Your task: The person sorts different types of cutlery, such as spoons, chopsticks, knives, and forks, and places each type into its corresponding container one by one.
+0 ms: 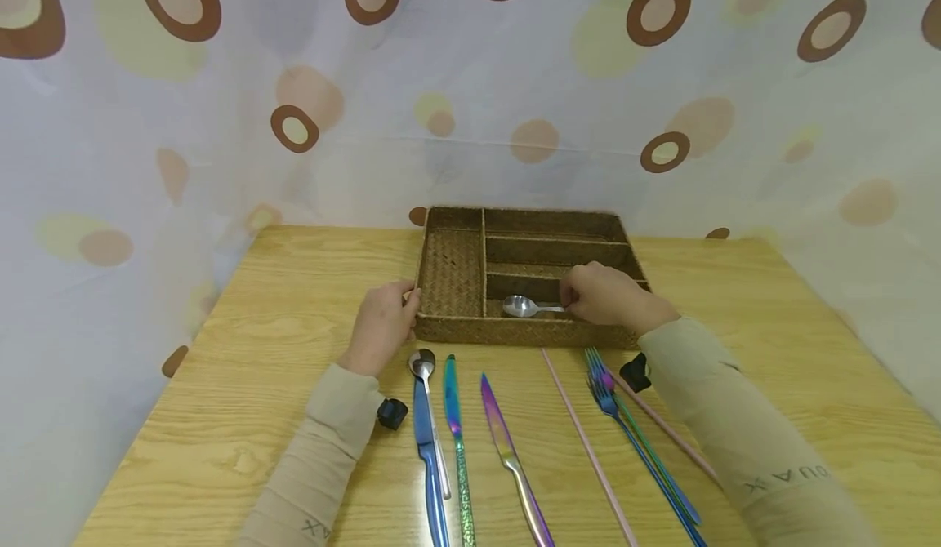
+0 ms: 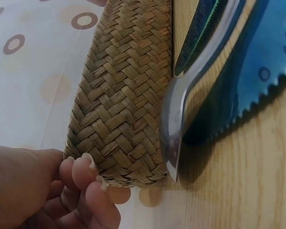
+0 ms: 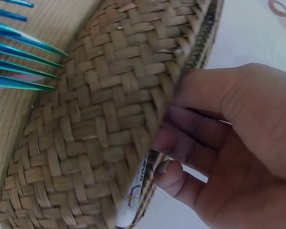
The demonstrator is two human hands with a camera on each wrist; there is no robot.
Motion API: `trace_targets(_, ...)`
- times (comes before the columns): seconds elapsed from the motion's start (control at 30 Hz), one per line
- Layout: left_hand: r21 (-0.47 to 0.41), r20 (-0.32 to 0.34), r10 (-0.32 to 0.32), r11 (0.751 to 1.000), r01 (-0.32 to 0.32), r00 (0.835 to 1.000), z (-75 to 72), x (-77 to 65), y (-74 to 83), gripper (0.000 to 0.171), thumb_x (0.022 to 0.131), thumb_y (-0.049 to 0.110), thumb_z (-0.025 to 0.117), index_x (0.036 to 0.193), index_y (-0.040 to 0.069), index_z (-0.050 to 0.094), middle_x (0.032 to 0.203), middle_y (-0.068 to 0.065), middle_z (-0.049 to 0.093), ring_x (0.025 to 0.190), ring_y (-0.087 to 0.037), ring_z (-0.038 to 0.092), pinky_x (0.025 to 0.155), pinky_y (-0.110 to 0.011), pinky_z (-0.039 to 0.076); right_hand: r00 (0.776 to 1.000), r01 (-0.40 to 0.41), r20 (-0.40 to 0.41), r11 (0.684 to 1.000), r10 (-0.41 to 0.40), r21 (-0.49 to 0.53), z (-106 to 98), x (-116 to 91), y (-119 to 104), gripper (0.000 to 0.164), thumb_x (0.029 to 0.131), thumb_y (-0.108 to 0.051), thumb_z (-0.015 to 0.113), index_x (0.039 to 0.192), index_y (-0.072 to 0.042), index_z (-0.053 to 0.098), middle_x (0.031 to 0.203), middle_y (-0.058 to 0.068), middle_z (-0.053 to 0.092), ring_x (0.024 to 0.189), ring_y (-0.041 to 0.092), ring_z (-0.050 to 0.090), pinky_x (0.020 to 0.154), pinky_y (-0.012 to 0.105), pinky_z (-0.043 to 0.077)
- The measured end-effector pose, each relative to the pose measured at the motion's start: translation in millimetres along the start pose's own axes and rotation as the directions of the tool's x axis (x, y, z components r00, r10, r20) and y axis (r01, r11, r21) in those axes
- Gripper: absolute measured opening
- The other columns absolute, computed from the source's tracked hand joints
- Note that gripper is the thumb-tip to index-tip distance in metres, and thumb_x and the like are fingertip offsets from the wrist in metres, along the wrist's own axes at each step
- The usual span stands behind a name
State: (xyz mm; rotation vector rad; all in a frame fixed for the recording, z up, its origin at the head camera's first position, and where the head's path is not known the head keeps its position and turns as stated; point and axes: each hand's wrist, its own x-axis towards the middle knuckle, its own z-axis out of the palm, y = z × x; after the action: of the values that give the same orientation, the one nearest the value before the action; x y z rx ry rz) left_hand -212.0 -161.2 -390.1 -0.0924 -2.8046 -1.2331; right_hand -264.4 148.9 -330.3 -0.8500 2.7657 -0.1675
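A woven tray (image 1: pixel 452 331) with several compartments stands at the back of the table. My left hand (image 1: pixel 382 326) grips its left wall near the front corner, and its curled fingertips (image 2: pixel 83 171) touch the weave. Over the tray's front right compartment, my right hand (image 1: pixel 603 292) pinches the handle end of a silver spoon (image 1: pixel 519 306), whose bowl points left inside that compartment. A white printed stick-like item (image 3: pixel 133 198) shows at the tray's rim beneath the right hand; its kind is unclear.
In front of the tray lie a second spoon (image 1: pixel 422 361) across a blue knife (image 1: pixel 432 473), a green-blue knife (image 1: pixel 452 400), a rainbow knife (image 1: pixel 500 424), pink sticks (image 1: pixel 588 441) and two forks (image 1: pixel 604 398). A patterned curtain (image 1: pixel 485 171) hangs behind.
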Motion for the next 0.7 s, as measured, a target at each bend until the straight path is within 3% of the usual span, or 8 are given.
trace_targets(0.27, -0.022, 0.022, -0.019, 1.000, 0.020, 1.000, 2.6, -0.1, 1.9, 0.035, 0.099, 0.023, 0.043, 0.128, 0.003, 0.049, 0.060, -0.008, 0.057, 0.048, -0.019, 0.057, 0.041, -0.028, 0.047, 0.996, -0.019, 0.087, 1.000, 0.019, -0.001, 8.9, 9.6, 8.8, 0.015, 0.086, -0.005, 0.061, 0.085, -0.018, 0.068, 0.086, 0.000, 0.064, 0.079, 0.017, 0.059, 0.070, 0.039, 0.052)
trace_targets(0.43, -0.032, 0.009, -0.013, 0.999, 0.013, 1.000, 2.5, -0.3, 3.2, 0.036, 0.099, 0.025, 0.043, 0.127, 0.003, 0.050, 0.059, -0.008, 0.057, 0.047, -0.019, 0.057, 0.040, -0.029, 0.047, 0.991, 0.031, 0.126, 0.998, -0.037, 0.048, 12.7, 15.5, 17.3, 0.015, 0.085, -0.002, 0.060, 0.085, -0.015, 0.067, 0.086, 0.002, 0.063, 0.079, 0.017, 0.058, 0.072, 0.039, 0.052)
trace_targets(0.7, -0.023, 0.017, -0.009, 1.000, 0.010, 1.000, 3.6, 0.9, 2.5, 0.037, 0.099, 0.026, 0.042, 0.128, 0.003, 0.049, 0.060, -0.008, 0.059, 0.048, -0.020, 0.058, 0.040, -0.028, 0.046, 0.985, 0.007, 0.172, 0.998, -0.018, 0.067, 13.2, 16.7, 21.5, 0.015, 0.087, -0.002, 0.059, 0.089, -0.014, 0.067, 0.089, 0.002, 0.064, 0.083, 0.018, 0.058, 0.077, 0.042, 0.050)
